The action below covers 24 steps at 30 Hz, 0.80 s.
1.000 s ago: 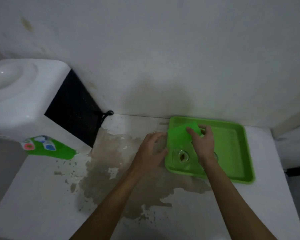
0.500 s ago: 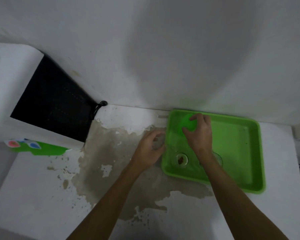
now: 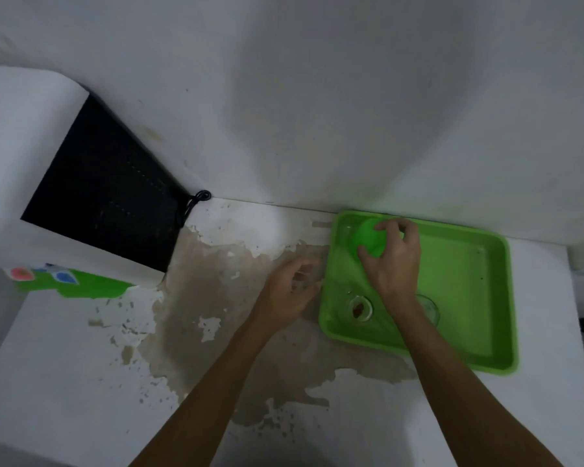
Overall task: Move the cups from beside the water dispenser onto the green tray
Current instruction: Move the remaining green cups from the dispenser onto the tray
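The green tray (image 3: 469, 298) lies on the white counter against the wall at the right. My right hand (image 3: 393, 261) reaches over it and grips a green cup (image 3: 368, 239) from above, at the tray's far left corner. Two clear glasses stand near the tray's front edge: one (image 3: 361, 306) in plain view, the other (image 3: 430, 308) half hidden by my right forearm. My left hand (image 3: 290, 291) hovers just left of the tray's edge, fingers curled around what looks like a faint clear glass (image 3: 309, 276).
The white water dispenser (image 3: 24, 170) with a black back panel and a green front stands at the left, a black cord (image 3: 196, 200) at its corner. The counter (image 3: 81, 382) has a large brown patch of peeled paint. The wall runs close behind the tray.
My right hand has carried the green cup deeper into the tray's far left corner. My left hand stays beside the tray's left edge. The view has shifted slightly.
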Each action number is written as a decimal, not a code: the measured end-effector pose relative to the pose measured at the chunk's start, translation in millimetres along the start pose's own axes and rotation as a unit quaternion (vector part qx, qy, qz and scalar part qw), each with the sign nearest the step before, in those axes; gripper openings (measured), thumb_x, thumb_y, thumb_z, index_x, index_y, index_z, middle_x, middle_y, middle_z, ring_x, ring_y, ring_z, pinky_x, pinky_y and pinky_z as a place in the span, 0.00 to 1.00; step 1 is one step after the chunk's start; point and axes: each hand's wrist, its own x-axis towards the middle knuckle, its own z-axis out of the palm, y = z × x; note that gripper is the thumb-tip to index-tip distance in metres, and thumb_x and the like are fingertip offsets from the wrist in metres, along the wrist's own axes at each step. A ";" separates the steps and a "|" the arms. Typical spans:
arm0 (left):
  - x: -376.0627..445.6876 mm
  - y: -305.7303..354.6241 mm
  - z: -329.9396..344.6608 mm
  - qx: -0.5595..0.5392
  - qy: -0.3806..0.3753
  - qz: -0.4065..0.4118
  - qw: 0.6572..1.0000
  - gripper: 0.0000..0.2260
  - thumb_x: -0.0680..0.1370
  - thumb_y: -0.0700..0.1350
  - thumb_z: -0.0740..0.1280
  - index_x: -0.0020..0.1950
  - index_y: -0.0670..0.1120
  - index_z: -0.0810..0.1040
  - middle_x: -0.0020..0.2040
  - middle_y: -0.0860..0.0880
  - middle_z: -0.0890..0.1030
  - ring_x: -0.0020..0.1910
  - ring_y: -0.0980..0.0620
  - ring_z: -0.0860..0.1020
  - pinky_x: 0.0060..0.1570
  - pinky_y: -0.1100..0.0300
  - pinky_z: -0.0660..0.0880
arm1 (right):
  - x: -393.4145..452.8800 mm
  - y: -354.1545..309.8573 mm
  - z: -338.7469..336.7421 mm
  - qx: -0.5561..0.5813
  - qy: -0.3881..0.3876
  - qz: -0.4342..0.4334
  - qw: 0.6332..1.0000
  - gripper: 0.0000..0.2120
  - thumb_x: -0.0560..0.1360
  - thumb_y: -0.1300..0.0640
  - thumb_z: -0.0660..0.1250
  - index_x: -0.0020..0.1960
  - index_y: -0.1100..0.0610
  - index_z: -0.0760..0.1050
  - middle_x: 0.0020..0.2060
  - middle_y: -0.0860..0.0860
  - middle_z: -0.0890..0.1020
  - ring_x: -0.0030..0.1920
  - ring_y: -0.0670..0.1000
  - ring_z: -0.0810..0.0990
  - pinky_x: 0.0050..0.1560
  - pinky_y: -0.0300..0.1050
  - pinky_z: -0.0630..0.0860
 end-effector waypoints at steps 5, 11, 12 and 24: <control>-21.7 -20.4 -16.5 -0.013 0.022 -0.010 1.000 0.11 0.76 0.39 0.71 0.58 0.47 0.81 0.51 0.51 0.83 0.47 0.58 0.81 0.48 0.69 0.74 | -24.1 -27.0 -1.2 0.027 0.002 -0.027 0.999 0.13 0.67 0.61 0.74 0.51 0.59 0.78 0.51 0.59 0.78 0.51 0.59 0.78 0.51 0.47 0.73; -66.3 -56.1 -62.4 -0.055 0.066 -0.046 0.995 0.12 0.76 0.38 0.71 0.50 0.56 0.81 0.46 0.53 0.84 0.44 0.59 0.81 0.43 0.72 0.75 | -62.3 -77.4 24.7 0.128 -0.102 -0.004 0.987 0.02 0.69 0.58 0.68 0.42 0.56 0.77 0.36 0.52 0.82 0.37 0.53 0.81 0.41 0.52 0.79; -75.9 -65.1 -74.6 -0.062 0.078 -0.056 0.993 0.12 0.76 0.38 0.71 0.49 0.57 0.82 0.47 0.53 0.84 0.45 0.58 0.81 0.43 0.72 0.75 | -70.2 -88.7 33.0 0.131 -0.123 0.006 0.984 0.02 0.69 0.58 0.68 0.41 0.55 0.77 0.35 0.52 0.82 0.36 0.53 0.81 0.41 0.51 0.80; -141.7 -151.1 -218.1 -0.093 0.294 -0.176 0.935 0.07 0.75 0.39 0.72 0.49 0.50 0.81 0.41 0.49 0.83 0.39 0.59 0.80 0.43 0.61 0.76 | -142.0 -216.5 134.0 0.173 -0.268 0.015 0.948 0.02 0.72 0.65 0.71 0.43 0.59 0.81 0.35 0.52 0.82 0.33 0.38 0.78 0.35 0.24 0.69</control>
